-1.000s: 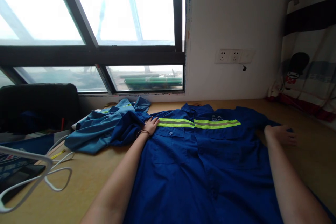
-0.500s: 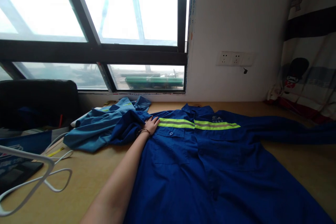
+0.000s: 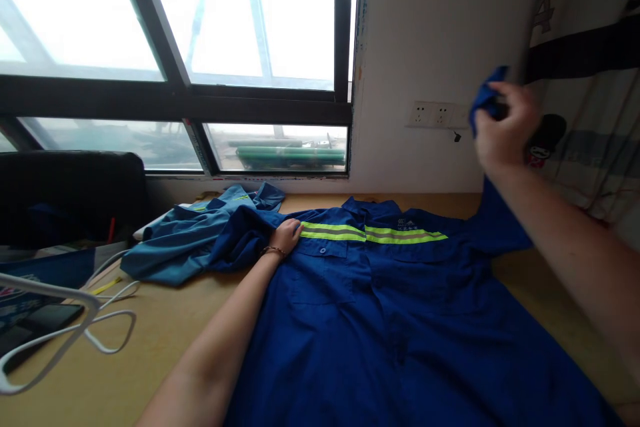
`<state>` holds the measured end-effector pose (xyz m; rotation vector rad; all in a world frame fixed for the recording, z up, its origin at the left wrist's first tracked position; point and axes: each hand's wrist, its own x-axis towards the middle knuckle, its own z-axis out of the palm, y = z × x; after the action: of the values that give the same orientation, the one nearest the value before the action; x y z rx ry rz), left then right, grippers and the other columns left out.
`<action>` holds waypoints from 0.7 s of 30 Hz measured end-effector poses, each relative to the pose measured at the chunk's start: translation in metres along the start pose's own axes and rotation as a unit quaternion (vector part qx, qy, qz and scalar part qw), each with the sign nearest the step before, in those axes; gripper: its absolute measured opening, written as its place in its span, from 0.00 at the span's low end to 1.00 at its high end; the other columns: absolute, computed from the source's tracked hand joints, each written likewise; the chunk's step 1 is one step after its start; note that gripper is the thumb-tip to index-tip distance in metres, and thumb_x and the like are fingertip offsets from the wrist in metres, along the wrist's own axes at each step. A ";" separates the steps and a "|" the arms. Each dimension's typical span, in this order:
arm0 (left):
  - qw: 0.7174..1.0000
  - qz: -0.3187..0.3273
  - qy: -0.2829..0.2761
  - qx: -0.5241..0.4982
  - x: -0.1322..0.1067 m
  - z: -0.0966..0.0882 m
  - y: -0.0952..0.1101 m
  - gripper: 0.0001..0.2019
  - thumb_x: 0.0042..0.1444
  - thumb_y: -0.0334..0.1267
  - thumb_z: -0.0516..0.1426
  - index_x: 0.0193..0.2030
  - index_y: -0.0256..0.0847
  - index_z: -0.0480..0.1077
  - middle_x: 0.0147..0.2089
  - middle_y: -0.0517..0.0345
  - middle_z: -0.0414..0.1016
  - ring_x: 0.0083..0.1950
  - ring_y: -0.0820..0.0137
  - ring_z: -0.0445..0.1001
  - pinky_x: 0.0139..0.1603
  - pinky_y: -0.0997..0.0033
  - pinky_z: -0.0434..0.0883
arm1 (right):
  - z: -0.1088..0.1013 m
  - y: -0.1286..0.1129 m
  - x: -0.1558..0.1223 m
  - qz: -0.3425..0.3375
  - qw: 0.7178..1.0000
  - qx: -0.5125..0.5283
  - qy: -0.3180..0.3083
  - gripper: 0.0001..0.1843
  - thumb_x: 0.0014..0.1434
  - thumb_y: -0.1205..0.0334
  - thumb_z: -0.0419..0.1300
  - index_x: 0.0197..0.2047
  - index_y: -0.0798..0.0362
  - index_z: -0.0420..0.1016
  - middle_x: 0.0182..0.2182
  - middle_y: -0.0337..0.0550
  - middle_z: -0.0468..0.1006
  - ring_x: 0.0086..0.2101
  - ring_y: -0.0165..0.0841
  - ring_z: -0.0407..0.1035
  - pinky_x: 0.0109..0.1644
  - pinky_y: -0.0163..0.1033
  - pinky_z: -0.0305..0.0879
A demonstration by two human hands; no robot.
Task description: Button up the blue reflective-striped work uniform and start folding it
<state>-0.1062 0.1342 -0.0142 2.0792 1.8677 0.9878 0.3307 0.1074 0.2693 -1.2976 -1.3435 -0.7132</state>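
Observation:
A dark blue work shirt (image 3: 380, 320) with a yellow and grey reflective chest band lies front-up on the wooden table (image 3: 150, 347). My left hand (image 3: 286, 236) rests on its left shoulder seam, fingers curled and pressing on the cloth. My right hand (image 3: 503, 127) is raised in the air near the wall, closed on the end of the shirt's right sleeve (image 3: 493, 210), which it lifts off the table.
A lighter blue garment (image 3: 195, 240) lies crumpled left of the shirt. White hangers (image 3: 70, 333) sit at the table's left edge. A black chair back (image 3: 70, 193) stands by the window. Wall sockets (image 3: 437, 115) and a patterned curtain (image 3: 590, 80) are at the right.
My right hand stretched the right sleeve out to the side, left view, then came back raised high with the sleeve end gripped. My left hand stayed on the shoulder.

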 end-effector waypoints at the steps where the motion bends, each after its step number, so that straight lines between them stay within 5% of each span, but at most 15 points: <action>1: 0.996 -0.011 -0.001 -0.084 -0.002 -0.004 0.010 0.24 0.53 0.54 0.45 0.42 0.37 0.69 0.49 0.48 0.68 0.53 0.61 0.64 0.56 0.65 0.58 | 0.009 -0.045 -0.019 -0.027 0.996 0.055 -0.058 0.30 0.57 0.58 0.37 0.40 0.77 0.69 0.48 0.61 0.65 0.49 0.41 0.60 0.49 0.46 0.55; 2: 0.982 -0.038 -0.010 -0.187 -0.005 -0.009 0.020 0.26 0.52 0.56 0.45 0.41 0.37 0.69 0.47 0.47 0.70 0.52 0.61 0.65 0.55 0.64 0.60 | 0.016 -0.086 -0.042 -0.062 0.983 0.120 -0.124 0.25 0.57 0.60 0.41 0.43 0.73 0.68 0.48 0.56 0.66 0.50 0.38 0.59 0.50 0.45 0.54; 4: 0.908 -0.118 -0.052 -0.399 -0.011 -0.018 0.040 0.30 0.50 0.61 0.44 0.41 0.34 0.68 0.43 0.44 0.72 0.48 0.59 0.69 0.49 0.61 0.65 | 0.025 -0.154 -0.100 -0.155 0.915 0.269 -0.258 0.20 0.51 0.65 0.55 0.49 0.60 0.67 0.49 0.47 0.67 0.51 0.32 0.59 0.54 0.38 0.54; 7: 0.799 -0.200 -0.122 -0.553 -0.026 -0.028 0.058 0.29 0.47 0.61 0.49 0.42 0.34 0.67 0.36 0.46 0.74 0.41 0.60 0.73 0.41 0.63 0.69 | 0.024 -0.202 -0.196 -0.199 0.805 0.384 -0.406 0.25 0.46 0.66 0.61 0.50 0.56 0.67 0.51 0.48 0.64 0.52 0.35 0.58 0.53 0.37 0.58; 10: 0.792 -0.228 -0.154 -0.546 -0.042 -0.026 0.062 0.20 0.43 0.50 0.59 0.38 0.36 0.68 0.29 0.51 0.74 0.32 0.63 0.74 0.34 0.66 0.71 | 0.017 -0.193 -0.271 -0.217 0.738 0.418 -0.484 0.17 0.52 0.67 0.55 0.47 0.53 0.69 0.44 0.43 0.71 0.45 0.31 0.65 0.50 0.35 0.61; 13: 0.769 -0.247 -0.157 -0.568 -0.051 -0.020 0.059 0.13 0.41 0.37 0.62 0.35 0.35 0.68 0.27 0.52 0.73 0.26 0.65 0.73 0.30 0.66 0.72 | 0.013 -0.163 -0.308 -0.221 0.712 0.418 -0.518 0.13 0.55 0.67 0.52 0.43 0.52 0.72 0.40 0.42 0.74 0.42 0.31 0.67 0.49 0.35 0.61; 17: 0.729 -0.271 -0.056 -0.626 -0.046 -0.023 0.058 0.13 0.46 0.34 0.59 0.40 0.37 0.65 0.28 0.55 0.73 0.26 0.67 0.74 0.28 0.68 0.73 | 0.018 -0.135 -0.312 -0.181 0.718 0.401 -0.539 0.19 0.54 0.59 0.55 0.51 0.51 0.67 0.51 0.44 0.66 0.51 0.35 0.59 0.55 0.39 0.55; 21: 0.694 -0.227 -0.001 -0.684 -0.037 -0.042 0.059 0.15 0.49 0.35 0.58 0.44 0.41 0.63 0.31 0.57 0.74 0.30 0.69 0.75 0.32 0.69 0.74 | 0.033 -0.116 -0.296 -0.092 0.740 0.327 -0.581 0.33 0.52 0.47 0.55 0.59 0.45 0.54 0.57 0.41 0.56 0.56 0.40 0.50 0.59 0.47 0.47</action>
<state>-0.0821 0.0758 0.0366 0.6490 0.8460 1.4710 0.1579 0.0257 0.0123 -0.9653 -2.4319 0.6350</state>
